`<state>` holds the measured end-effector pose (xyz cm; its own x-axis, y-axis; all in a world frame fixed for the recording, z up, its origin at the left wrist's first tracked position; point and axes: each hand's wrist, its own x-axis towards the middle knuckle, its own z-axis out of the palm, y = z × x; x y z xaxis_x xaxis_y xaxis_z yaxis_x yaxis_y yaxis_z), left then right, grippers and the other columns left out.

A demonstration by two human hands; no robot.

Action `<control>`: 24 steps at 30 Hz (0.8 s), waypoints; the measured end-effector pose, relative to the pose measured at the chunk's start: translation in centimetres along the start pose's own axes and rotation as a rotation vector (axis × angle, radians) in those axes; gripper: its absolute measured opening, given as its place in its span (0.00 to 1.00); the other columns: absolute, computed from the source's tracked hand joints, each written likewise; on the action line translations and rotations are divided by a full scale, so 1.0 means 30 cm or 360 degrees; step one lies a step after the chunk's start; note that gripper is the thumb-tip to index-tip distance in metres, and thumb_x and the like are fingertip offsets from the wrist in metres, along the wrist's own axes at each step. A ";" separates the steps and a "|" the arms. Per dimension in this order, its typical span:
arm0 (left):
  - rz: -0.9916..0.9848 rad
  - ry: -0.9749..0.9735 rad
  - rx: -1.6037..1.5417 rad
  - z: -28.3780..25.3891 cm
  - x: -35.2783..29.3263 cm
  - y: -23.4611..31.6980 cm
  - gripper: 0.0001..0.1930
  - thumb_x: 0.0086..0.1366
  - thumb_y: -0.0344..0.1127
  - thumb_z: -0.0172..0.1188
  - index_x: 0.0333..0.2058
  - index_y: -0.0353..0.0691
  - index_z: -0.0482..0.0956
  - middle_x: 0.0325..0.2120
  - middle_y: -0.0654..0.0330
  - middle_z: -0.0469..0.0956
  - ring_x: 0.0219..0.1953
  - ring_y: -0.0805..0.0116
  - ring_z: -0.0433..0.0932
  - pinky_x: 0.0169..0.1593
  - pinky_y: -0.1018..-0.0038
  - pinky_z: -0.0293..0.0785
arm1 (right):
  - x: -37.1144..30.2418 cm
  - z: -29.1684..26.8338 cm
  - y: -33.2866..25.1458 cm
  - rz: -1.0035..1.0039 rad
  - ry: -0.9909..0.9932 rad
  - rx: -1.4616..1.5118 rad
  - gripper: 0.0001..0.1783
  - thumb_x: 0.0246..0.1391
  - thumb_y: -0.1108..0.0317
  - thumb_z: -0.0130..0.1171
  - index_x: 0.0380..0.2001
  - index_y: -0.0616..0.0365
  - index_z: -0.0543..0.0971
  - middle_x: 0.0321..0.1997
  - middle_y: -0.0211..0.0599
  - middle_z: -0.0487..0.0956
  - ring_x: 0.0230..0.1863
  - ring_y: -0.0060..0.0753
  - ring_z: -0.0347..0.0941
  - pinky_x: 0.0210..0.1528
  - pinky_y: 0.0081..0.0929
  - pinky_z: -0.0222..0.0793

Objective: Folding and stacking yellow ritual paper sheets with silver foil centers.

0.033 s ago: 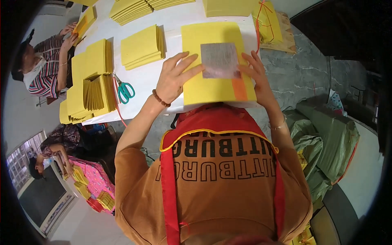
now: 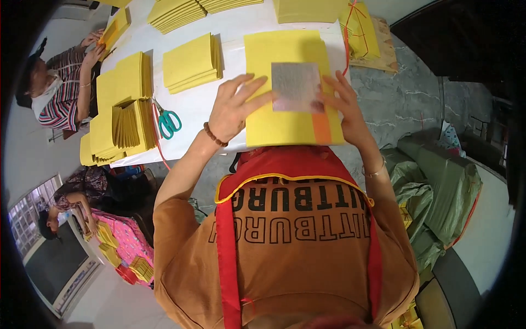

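A square silvery sheet [image 2: 295,82] lies on a pile of yellow paper sheets [image 2: 282,46] at the table's near edge. An orange strip [image 2: 321,129] shows below its lower right corner. My left hand [image 2: 233,107] rests at the square's left edge, fingers stretched and spread over the yellow paper. From the other side, my right hand [image 2: 344,101] reaches in with its fingers apart, the tips touching the square's right edge. Parts of both thumbs and the undersides of the fingers are hard to make out. Neither hand is wrapped round anything.
Stacks of folded yellow paper [image 2: 192,63] stand on the white-covered table [image 2: 200,112]. Green-handled scissors [image 2: 169,122] lie left of me. A co-worker [image 2: 60,96] handles yellow paper at the far left; another person [image 2: 76,200] sits lower left. Green wrapped bundles [image 2: 438,181] stand at right.
The yellow pile and the silvery square have shifted slightly toward me, with both hands on them. Elsewhere things look the same.
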<state>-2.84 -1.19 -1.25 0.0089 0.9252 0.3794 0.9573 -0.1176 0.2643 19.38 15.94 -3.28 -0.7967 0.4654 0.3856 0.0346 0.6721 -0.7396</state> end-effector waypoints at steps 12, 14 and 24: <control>-0.0540 -0.0180 -0.0671 -0.002 -0.017 0.070 0.11 0.58 0.40 0.55 0.36 0.40 0.77 0.30 0.56 0.76 0.34 0.58 0.71 0.36 0.67 0.66 | -0.027 -0.013 -0.053 0.0810 -0.0524 0.0427 0.15 0.50 0.63 0.58 0.40 0.56 0.77 0.40 0.33 0.79 0.46 0.29 0.72 0.45 0.27 0.61; -0.1043 -0.0211 -0.0948 0.018 -0.002 0.076 0.13 0.61 0.42 0.53 0.36 0.37 0.76 0.23 0.50 0.75 0.26 0.53 0.72 0.31 0.63 0.67 | -0.006 -0.008 -0.057 0.1226 -0.0491 0.0820 0.17 0.52 0.67 0.56 0.45 0.61 0.74 0.41 0.36 0.77 0.45 0.25 0.71 0.46 0.23 0.64; -0.1360 -0.0122 -0.1269 0.111 0.012 0.004 0.16 0.60 0.42 0.55 0.42 0.38 0.76 0.25 0.52 0.79 0.26 0.62 0.78 0.32 0.71 0.70 | -0.006 0.051 -0.052 0.0818 0.0104 0.0796 0.27 0.53 0.69 0.56 0.56 0.62 0.65 0.52 0.40 0.73 0.49 0.23 0.68 0.50 0.21 0.64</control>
<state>-1.77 0.32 -4.05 -0.5061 0.8289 -0.2381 0.2080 0.3852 0.8991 18.54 13.94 -3.05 -0.7158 0.6959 -0.0585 0.1024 0.0216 -0.9945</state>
